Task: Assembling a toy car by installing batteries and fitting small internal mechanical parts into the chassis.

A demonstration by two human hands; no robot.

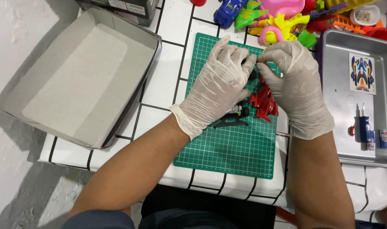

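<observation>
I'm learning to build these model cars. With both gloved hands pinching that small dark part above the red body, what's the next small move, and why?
Probably lower the small dark part toward the black chassis on the green mat. The left hand and right hand hold it just above the red body.

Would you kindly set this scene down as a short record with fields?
Surface: white tiled table with a green grid cutting mat
Left hand: in a pale thin glove, pinching a small black part
Right hand: gloved, fingertips meeting the left hand's at that part
Below the hands: red plastic toy car shell, black chassis piece
Left side: open grey cardboard box
Right side: metal tray with a blue-handled screwdriver and a sticker sheet
Behind: pile of colourful plastic toys
</observation>
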